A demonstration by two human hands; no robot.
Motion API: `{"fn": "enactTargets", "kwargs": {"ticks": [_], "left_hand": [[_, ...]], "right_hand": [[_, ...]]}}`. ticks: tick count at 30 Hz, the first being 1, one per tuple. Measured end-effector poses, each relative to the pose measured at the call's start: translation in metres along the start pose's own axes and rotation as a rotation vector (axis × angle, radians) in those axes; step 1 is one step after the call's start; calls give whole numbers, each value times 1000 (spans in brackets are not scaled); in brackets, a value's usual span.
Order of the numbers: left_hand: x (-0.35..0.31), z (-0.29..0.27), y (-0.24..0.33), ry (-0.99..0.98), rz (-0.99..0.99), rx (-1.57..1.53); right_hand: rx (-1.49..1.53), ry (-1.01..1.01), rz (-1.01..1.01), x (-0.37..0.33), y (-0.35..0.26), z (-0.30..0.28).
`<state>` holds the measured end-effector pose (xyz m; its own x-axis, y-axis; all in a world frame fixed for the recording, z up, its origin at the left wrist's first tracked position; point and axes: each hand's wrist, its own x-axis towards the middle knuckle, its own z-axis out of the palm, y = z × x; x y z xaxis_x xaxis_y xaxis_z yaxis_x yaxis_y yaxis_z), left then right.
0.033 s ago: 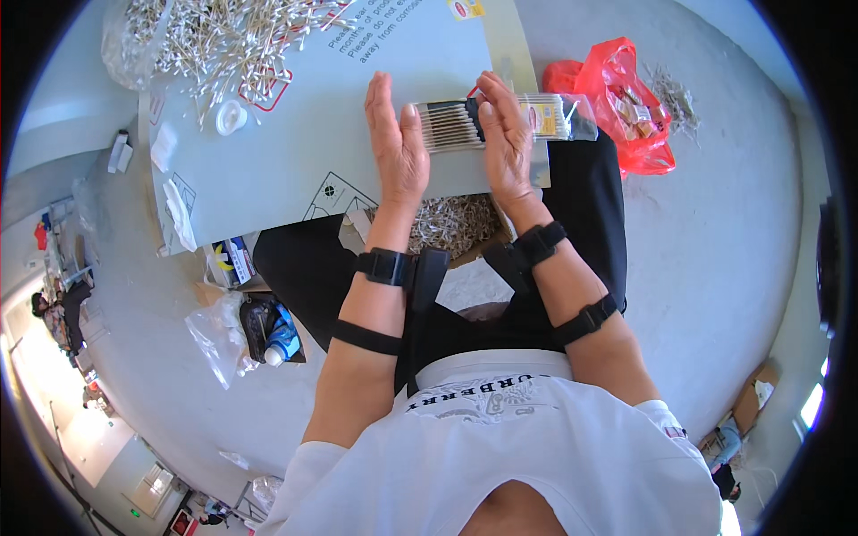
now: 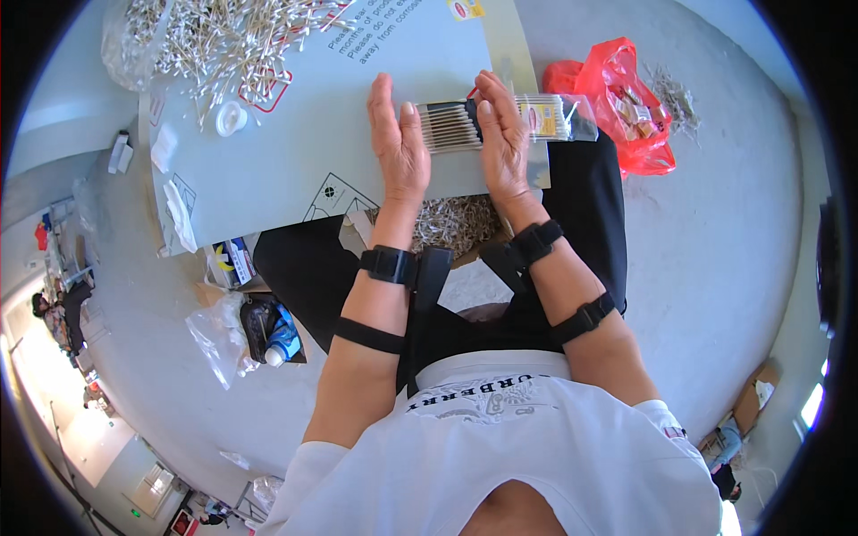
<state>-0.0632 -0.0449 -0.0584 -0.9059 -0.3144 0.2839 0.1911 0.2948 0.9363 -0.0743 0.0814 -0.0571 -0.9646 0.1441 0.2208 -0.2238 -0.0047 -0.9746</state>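
Observation:
A row of cotton swabs point(image 2: 450, 129) lies side by side on the grey board point(image 2: 286, 143), between my two hands. My left hand point(image 2: 399, 147) stands on edge at the row's left side, fingers stretched out. At the right side is my right hand point(image 2: 505, 147), also flat and upright, its thumb near a dark strip beside the swabs. Just beyond the right hand lies a clear plastic packet point(image 2: 547, 118) with swabs and a yellow label. Whether the hands press on the row or only flank it is hard to see.
A loose heap of cotton swabs point(image 2: 228, 54) covers the board's far left, near a round white tub point(image 2: 231, 118). Under the near edge, a box of swabs point(image 2: 454, 223) sits between my legs. To the right is a red plastic bag point(image 2: 617, 76); a blue bottle point(image 2: 283, 338) stands lower left.
My left hand has shifted very slightly right and my right hand slightly left, narrowing the gap around the swabs. Everything else looks the same.

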Motion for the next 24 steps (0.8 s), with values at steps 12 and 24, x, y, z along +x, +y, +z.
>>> {"fn": "enactTargets", "kwargs": {"ticks": [12,24], "left_hand": [[-7,36,8,109,-102,-269],[-3,4,15,-254,191,367]], "right_hand": [[99,20,53,3,9,1],[-460,-385,-125,29,-26,-53]]}}
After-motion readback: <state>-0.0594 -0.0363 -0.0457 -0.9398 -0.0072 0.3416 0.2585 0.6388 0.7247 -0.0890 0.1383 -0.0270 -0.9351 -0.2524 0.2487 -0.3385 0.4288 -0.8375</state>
